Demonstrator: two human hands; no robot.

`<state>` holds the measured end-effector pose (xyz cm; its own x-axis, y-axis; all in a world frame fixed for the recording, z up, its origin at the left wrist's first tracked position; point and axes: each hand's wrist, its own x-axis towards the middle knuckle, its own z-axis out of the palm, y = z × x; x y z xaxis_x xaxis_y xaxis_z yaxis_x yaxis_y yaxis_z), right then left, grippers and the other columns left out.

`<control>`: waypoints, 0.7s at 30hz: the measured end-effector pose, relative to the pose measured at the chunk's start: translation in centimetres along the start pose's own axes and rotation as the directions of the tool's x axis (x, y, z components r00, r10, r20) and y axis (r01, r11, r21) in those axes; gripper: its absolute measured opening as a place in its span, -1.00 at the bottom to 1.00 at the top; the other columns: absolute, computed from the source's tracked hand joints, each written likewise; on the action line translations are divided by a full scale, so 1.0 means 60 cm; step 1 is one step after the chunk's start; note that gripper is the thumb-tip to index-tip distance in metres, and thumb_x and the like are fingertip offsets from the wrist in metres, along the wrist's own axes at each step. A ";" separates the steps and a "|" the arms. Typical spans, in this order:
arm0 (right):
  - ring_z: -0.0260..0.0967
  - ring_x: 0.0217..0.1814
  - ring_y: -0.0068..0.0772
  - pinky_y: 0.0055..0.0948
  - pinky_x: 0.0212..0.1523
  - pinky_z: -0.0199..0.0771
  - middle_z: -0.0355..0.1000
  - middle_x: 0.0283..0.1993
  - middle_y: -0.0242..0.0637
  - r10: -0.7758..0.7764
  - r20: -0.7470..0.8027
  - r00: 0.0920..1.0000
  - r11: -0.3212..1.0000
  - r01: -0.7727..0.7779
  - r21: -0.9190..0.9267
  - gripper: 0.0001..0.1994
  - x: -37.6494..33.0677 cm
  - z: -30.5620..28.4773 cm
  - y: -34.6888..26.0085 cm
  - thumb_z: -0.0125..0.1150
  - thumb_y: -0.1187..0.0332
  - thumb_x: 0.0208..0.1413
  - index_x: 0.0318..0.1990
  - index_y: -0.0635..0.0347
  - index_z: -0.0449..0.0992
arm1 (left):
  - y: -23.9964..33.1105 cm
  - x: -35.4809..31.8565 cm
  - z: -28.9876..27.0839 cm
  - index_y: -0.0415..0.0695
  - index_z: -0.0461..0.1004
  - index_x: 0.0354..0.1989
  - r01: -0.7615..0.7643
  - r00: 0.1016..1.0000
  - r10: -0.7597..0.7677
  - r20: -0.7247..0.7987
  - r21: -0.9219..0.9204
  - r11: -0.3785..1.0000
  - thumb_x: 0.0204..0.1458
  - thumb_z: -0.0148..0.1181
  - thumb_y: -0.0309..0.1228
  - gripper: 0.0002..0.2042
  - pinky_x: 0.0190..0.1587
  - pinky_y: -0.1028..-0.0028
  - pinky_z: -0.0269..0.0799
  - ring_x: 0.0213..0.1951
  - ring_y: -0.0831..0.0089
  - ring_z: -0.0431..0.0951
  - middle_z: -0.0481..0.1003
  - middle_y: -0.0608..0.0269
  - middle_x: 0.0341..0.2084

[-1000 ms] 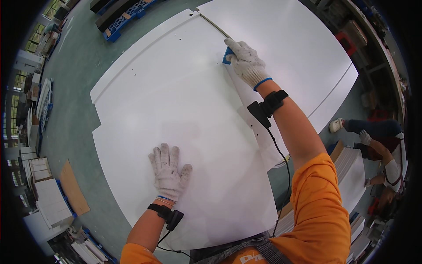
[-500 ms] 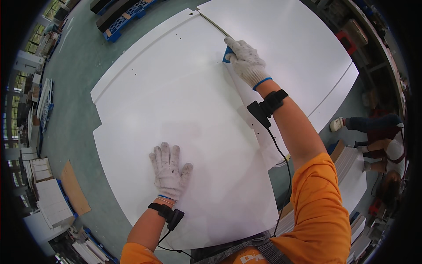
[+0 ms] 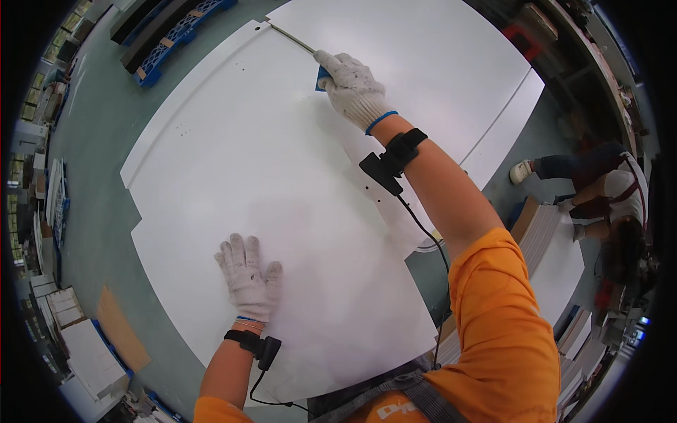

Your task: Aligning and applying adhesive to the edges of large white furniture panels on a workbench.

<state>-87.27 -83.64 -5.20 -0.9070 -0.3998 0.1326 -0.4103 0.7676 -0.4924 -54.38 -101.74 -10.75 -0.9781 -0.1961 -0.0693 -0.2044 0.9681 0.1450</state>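
Observation:
A large white panel (image 3: 211,176) with small holes and notched edges lies in front of me. My left hand (image 3: 247,280), in a whitish work glove, rests flat on its near left part with fingers spread. Toward the far side, my gloved right hand (image 3: 350,86) is closed on a blue scraper-like piece (image 3: 322,79), only partly visible under the fingers. Its index finger points along a thin strip or gap (image 3: 291,37) at the panel's far edge. A second white panel (image 3: 430,63) adjoins it on the right.
At the far left, dark beams rest on a blue pallet (image 3: 169,46). A brown board (image 3: 121,330) lies on the floor at the left. On the right, a co-worker (image 3: 606,183) bends over stacked white panels (image 3: 550,243). Shelving (image 3: 599,67) stands behind.
The whole view has shifted, so the panels and both hands appear farther left. My left hand stays flat on the panel; the right keeps its hold on the blue piece near the strip.

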 end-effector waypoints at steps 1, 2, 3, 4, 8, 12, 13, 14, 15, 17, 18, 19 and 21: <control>0.30 0.09 -0.16 -0.21 0.04 0.40 0.36 -0.01 -0.25 0.012 -0.007 1.000 1.000 -0.012 -0.006 -0.63 -0.004 -0.006 0.001 0.01 0.36 0.15 0.15 -0.07 0.29 | -0.002 -0.001 0.001 -0.21 0.18 0.28 0.006 1.000 -0.006 -0.011 0.021 1.000 0.10 -0.04 0.01 -0.34 0.38 -0.03 -0.38 0.36 -0.13 -0.12 0.03 -0.14 0.32; 0.30 0.10 -0.16 -0.23 0.04 0.40 0.36 -0.01 -0.25 -0.023 -0.032 0.999 1.000 0.024 0.016 -0.61 -0.008 -0.014 0.004 0.01 0.36 0.15 0.16 -0.07 0.28 | -0.003 -0.001 0.002 -0.21 0.18 0.28 -0.009 1.000 0.009 -0.010 0.018 1.000 0.10 -0.04 0.01 -0.34 0.38 -0.03 -0.38 0.36 -0.13 -0.12 0.03 -0.14 0.32; 0.30 0.10 -0.16 -0.24 0.05 0.40 0.36 -0.01 -0.25 -0.058 -0.058 0.997 0.998 0.060 0.035 -0.60 -0.016 -0.024 0.007 0.01 0.37 0.15 0.17 -0.07 0.27 | -0.005 -0.003 0.004 -0.22 0.21 0.26 0.002 1.000 -0.002 -0.014 0.020 1.000 0.09 -0.04 0.03 -0.34 0.38 -0.04 -0.37 0.36 -0.15 -0.11 0.04 -0.15 0.31; 0.30 0.10 -0.16 -0.24 0.05 0.40 0.36 -0.01 -0.25 -0.046 -0.064 0.997 0.998 0.047 0.028 -0.60 -0.027 -0.036 0.012 0.01 0.37 0.15 0.17 -0.07 0.27 | -0.006 -0.002 0.006 -0.23 0.23 0.24 0.014 1.000 -0.013 -0.019 0.021 1.000 0.08 -0.05 0.05 -0.33 0.37 -0.06 -0.37 0.35 -0.16 -0.11 0.05 -0.17 0.30; 0.34 0.07 -0.17 -0.32 0.09 0.38 0.40 -0.03 -0.21 0.060 -0.224 0.973 0.935 0.023 0.353 -0.57 -0.087 -0.085 0.043 0.07 0.33 0.12 0.18 -0.05 0.32 | -0.002 0.000 0.008 -0.22 0.23 0.24 0.003 0.999 -0.003 -0.054 0.010 1.000 0.07 0.00 -0.01 -0.35 0.37 -0.07 -0.36 0.34 -0.17 -0.10 0.05 -0.16 0.30; 0.40 -0.02 -0.32 -0.40 0.00 0.45 0.37 0.13 -0.13 0.300 -0.249 0.921 0.608 0.016 0.793 -0.53 -0.196 -0.142 0.094 0.15 0.34 0.08 0.18 0.23 0.35 | -0.007 -0.003 0.009 -0.21 0.21 0.25 0.011 0.999 -0.011 -0.043 -0.001 1.000 0.04 0.08 -0.13 -0.38 0.37 -0.07 -0.36 0.34 -0.18 -0.10 0.05 -0.17 0.30; 0.40 -0.03 -0.37 -0.43 -0.06 0.48 0.34 0.18 -0.11 0.394 -0.208 0.895 0.534 -0.039 0.844 -0.52 -0.231 -0.164 0.099 0.15 0.36 0.09 0.18 0.30 0.33 | -0.007 -0.005 0.009 -0.21 0.21 0.25 0.023 1.000 -0.022 -0.016 0.019 1.000 0.02 0.10 -0.17 -0.38 0.37 -0.07 -0.35 0.34 -0.18 -0.10 0.04 -0.17 0.30; 0.39 -0.06 -0.39 -0.47 -0.11 0.49 0.36 0.12 -0.14 0.459 -0.203 0.865 0.491 -0.057 0.870 -0.53 -0.265 -0.170 0.127 0.13 0.38 0.11 0.19 0.31 0.32 | -0.008 -0.007 0.011 -0.21 0.21 0.25 0.028 0.999 -0.028 -0.021 0.033 0.999 0.02 0.10 -0.17 -0.38 0.37 -0.07 -0.35 0.34 -0.18 -0.10 0.04 -0.17 0.30; 0.39 -0.10 -0.42 -0.50 -0.15 0.51 0.38 0.06 -0.17 0.525 -0.193 0.829 0.445 -0.074 0.892 -0.54 -0.298 -0.171 0.157 0.12 0.39 0.12 0.19 0.31 0.30 | -0.011 -0.007 0.015 -0.22 0.21 0.25 0.007 0.999 -0.006 -0.036 0.036 0.999 0.04 0.08 -0.16 -0.39 0.37 -0.07 -0.34 0.34 -0.18 -0.10 0.04 -0.18 0.30; 0.35 -0.20 -0.50 -0.51 -0.23 0.47 0.38 -0.10 -0.26 0.602 -0.108 0.791 0.259 -0.066 0.964 -0.54 -0.367 -0.170 0.205 0.09 0.42 0.16 0.22 0.31 0.25 | -0.009 -0.005 0.013 -0.23 0.21 0.25 -0.017 0.999 0.019 -0.045 0.052 0.998 0.05 0.07 -0.15 -0.39 0.37 -0.08 -0.34 0.33 -0.19 -0.10 0.04 -0.18 0.30; 0.35 -0.20 -0.50 -0.51 -0.23 0.47 0.38 -0.10 -0.26 0.610 -0.104 0.786 0.251 -0.067 0.966 -0.54 -0.401 -0.168 0.229 0.09 0.42 0.16 0.22 0.31 0.25 | -0.001 -0.003 0.011 -0.23 0.20 0.25 -0.006 0.999 0.008 -0.033 0.053 0.999 0.07 0.04 -0.13 -0.39 0.37 -0.07 -0.34 0.33 -0.19 -0.10 0.04 -0.19 0.30; 0.33 -0.25 -0.52 -0.52 -0.27 0.44 0.35 -0.16 -0.30 0.662 -0.088 0.745 0.142 -0.009 0.990 -0.56 -0.434 -0.165 0.248 0.08 0.42 0.18 0.21 0.29 0.24 | 0.003 -0.004 0.009 -0.24 0.20 0.25 0.005 1.000 -0.004 -0.016 0.055 0.998 0.09 0.02 -0.11 -0.39 0.37 -0.06 -0.34 0.33 -0.19 -0.10 0.03 -0.19 0.30; 0.31 -0.30 -0.53 -0.54 -0.31 0.40 0.32 -0.21 -0.34 0.725 -0.049 0.687 0.022 0.049 0.999 -0.58 -0.482 -0.157 0.275 0.07 0.42 0.20 0.20 0.28 0.24 | -0.010 -0.002 0.020 -0.24 0.19 0.26 -0.024 0.999 0.027 -0.031 0.082 0.996 0.11 -0.01 -0.08 -0.38 0.37 -0.05 -0.34 0.33 -0.19 -0.10 0.02 -0.19 0.31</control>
<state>-68.73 -54.69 -9.04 -0.9254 0.3063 -0.2234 0.0418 -0.5033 -0.8631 -54.11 -102.11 -12.03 -0.9840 -0.1751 -0.0343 -0.1770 0.9820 0.0654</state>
